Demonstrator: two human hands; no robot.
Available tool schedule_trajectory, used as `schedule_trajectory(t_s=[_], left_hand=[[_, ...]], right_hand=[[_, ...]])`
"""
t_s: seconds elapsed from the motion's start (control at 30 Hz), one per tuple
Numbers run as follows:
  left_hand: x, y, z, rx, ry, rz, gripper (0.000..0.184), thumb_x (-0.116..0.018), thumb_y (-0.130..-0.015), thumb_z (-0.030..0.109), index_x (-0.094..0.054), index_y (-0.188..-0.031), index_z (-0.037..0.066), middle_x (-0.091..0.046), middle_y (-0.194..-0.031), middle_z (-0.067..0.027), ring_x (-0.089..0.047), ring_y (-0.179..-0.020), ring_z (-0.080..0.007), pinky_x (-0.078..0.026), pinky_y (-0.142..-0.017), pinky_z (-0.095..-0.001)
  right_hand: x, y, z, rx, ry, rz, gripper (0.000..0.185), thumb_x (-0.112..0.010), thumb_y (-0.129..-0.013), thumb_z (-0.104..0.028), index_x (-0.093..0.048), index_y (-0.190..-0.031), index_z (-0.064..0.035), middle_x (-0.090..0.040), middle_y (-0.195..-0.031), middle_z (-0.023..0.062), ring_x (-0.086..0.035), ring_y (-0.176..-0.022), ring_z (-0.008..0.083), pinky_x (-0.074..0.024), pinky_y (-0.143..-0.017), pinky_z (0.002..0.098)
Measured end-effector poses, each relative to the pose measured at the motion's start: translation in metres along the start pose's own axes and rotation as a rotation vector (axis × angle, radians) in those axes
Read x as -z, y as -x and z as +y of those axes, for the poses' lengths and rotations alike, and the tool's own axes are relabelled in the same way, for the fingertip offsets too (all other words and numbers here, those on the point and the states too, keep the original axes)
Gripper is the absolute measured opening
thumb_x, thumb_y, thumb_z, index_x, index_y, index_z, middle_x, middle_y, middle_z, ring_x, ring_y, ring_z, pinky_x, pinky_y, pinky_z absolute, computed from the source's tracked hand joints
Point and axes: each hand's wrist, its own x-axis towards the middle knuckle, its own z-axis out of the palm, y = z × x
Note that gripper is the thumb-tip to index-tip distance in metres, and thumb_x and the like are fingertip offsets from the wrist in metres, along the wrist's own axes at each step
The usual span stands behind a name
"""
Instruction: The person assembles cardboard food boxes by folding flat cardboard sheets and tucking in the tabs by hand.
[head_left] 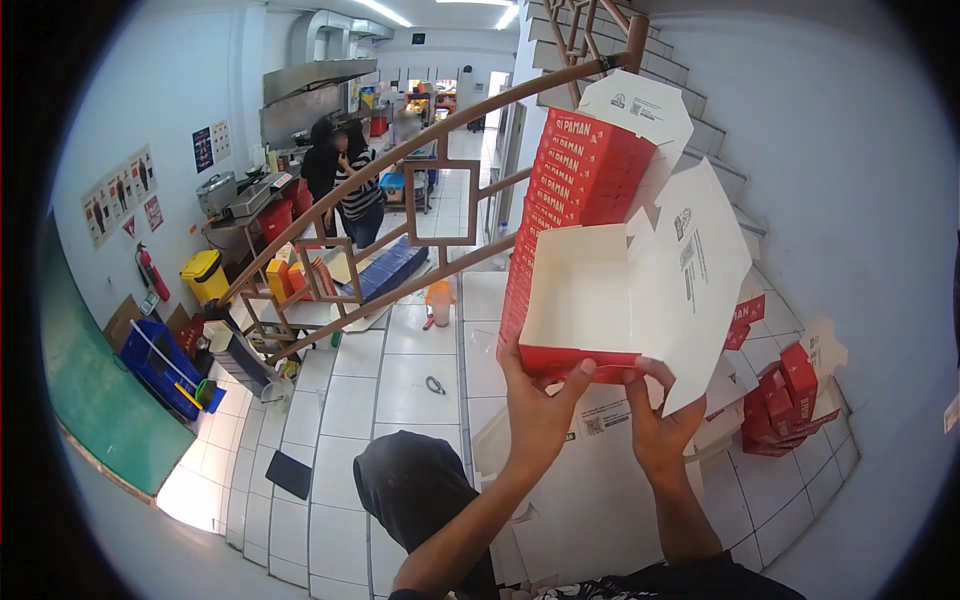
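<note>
An open red carton with a white inside (580,290) is held up between both hands, its white lid flap (700,270) raised on the right. My left hand (540,405) grips the carton's lower left front corner, thumb on the red front wall. My right hand (660,420) pinches the right end of that front wall, beside the flap. Directly behind stands a tall stack of nested red cartons (580,165) with an open white lid on top. Below the hands lie flat white carton sheets (590,500).
Several red cartons (785,400) lie on the tiles at right. A brown railing (480,95) crosses ahead, with stairs (700,125) behind the stack. Two people (350,190) stand beyond it near a kitchen counter. A plastic cup (440,305) and a black pad (288,474) rest on the tiles.
</note>
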Motion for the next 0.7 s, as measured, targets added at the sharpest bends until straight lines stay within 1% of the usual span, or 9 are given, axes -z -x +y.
schedule_trajectory(t_s=[0.03,0.07,0.17,0.3,0.37,0.4,0.47,0.53,0.7], left_hand=[[0.0,0.0,-0.004,-0.028,-0.051,-0.006,0.069,-0.066,-0.085,0.016,-0.02,-0.134,-0.001,-0.039,-0.126,-0.0163,-0.049,-0.112,-0.0222,-0.045,-0.094,-0.0318],[-0.001,-0.001,-0.005,0.004,0.009,0.037,0.074,-0.069,-0.08,0.009,-0.019,-0.133,-0.003,-0.039,-0.124,-0.0173,-0.049,-0.112,-0.0224,-0.044,-0.094,-0.0324],[-0.002,0.001,-0.002,0.067,0.079,0.108,0.073,-0.068,-0.081,0.005,-0.018,-0.134,-0.001,-0.038,-0.125,-0.0165,-0.048,-0.112,-0.0222,-0.044,-0.094,-0.0318],[-0.005,0.003,0.001,-0.063,-0.012,0.043,0.075,-0.065,-0.081,0.001,-0.015,-0.138,0.001,-0.038,-0.126,-0.0154,-0.048,-0.113,-0.0219,-0.047,-0.09,-0.031],[-0.008,0.005,-0.002,-0.124,-0.07,0.035,0.076,-0.063,-0.082,-0.001,-0.014,-0.139,0.002,-0.037,-0.128,-0.0146,-0.048,-0.113,-0.0216,-0.048,-0.088,-0.0306],[-0.008,0.005,-0.001,-0.112,-0.062,0.035,0.079,-0.064,-0.081,0.0,-0.013,-0.14,0.003,-0.037,-0.129,-0.0145,-0.046,-0.116,-0.0214,-0.046,-0.091,-0.0309],[-0.008,0.006,0.002,-0.091,-0.044,0.033,0.083,-0.066,-0.08,0.001,-0.011,-0.142,0.003,-0.037,-0.132,-0.0143,-0.042,-0.121,-0.021,-0.041,-0.098,-0.0314],[-0.006,0.005,0.0,-0.083,-0.048,0.026,0.083,-0.066,-0.08,0.0,-0.012,-0.142,0.003,-0.036,-0.132,-0.0147,-0.043,-0.12,-0.0211,-0.042,-0.097,-0.031],[-0.01,0.009,0.0,-0.142,-0.117,-0.004,0.082,-0.064,-0.078,-0.005,-0.012,-0.142,0.002,-0.036,-0.132,-0.0154,-0.045,-0.119,-0.0217,-0.046,-0.094,-0.0304]], right_hand=[[-0.001,0.001,-0.002,0.02,0.003,0.012,0.029,-0.067,-0.078,0.005,-0.055,-0.105,0.0027,-0.062,-0.093,0.0103,-0.059,-0.083,0.0142,-0.0486,-0.078,0.0284],[-0.003,0.002,-0.004,0.01,-0.032,0.041,0.03,-0.067,-0.078,0.007,-0.055,-0.105,0.0028,-0.063,-0.093,0.0108,-0.06,-0.083,0.014,-0.0488,-0.078,0.0284],[-0.01,0.005,-0.004,-0.064,-0.083,0.131,0.034,-0.068,-0.077,0.008,-0.054,-0.108,0.0034,-0.063,-0.093,0.0113,-0.061,-0.083,0.0143,-0.0499,-0.079,0.0284],[-0.02,0.004,0.001,-0.136,-0.087,0.262,0.045,-0.068,-0.077,0.007,-0.047,-0.117,0.0046,-0.063,-0.095,0.0116,-0.062,-0.085,0.015,-0.0518,-0.079,0.0284],[-0.022,-0.001,-0.012,-0.203,-0.175,0.26,0.051,-0.068,-0.077,0.007,-0.043,-0.121,0.0049,-0.062,-0.096,0.0115,-0.062,-0.086,0.0155,-0.0527,-0.079,0.0288],[-0.022,-0.002,-0.017,-0.238,-0.218,0.259,0.054,-0.068,-0.077,0.006,-0.041,-0.123,0.0051,-0.062,-0.096,0.0115,-0.062,-0.087,0.0158,-0.0531,-0.079,0.029],[-0.021,0.002,-0.01,-0.221,-0.143,0.235,0.033,-0.072,-0.074,0.005,-0.058,-0.103,0.0037,-0.051,-0.109,0.013,-0.058,-0.095,0.021,-0.0495,-0.08,0.0309],[-0.02,0.004,-0.009,-0.215,-0.115,0.198,0.023,-0.074,-0.072,0.004,-0.067,-0.093,0.0012,-0.045,-0.116,0.0137,-0.056,-0.1,0.0244,-0.048,-0.082,0.0323],[-0.018,0.001,-0.017,-0.103,-0.006,0.034,0.029,-0.076,-0.069,0.003,-0.07,-0.096,-0.0071,-0.044,-0.117,0.0151,-0.055,-0.104,0.0276,-0.0491,-0.083,0.0356]])
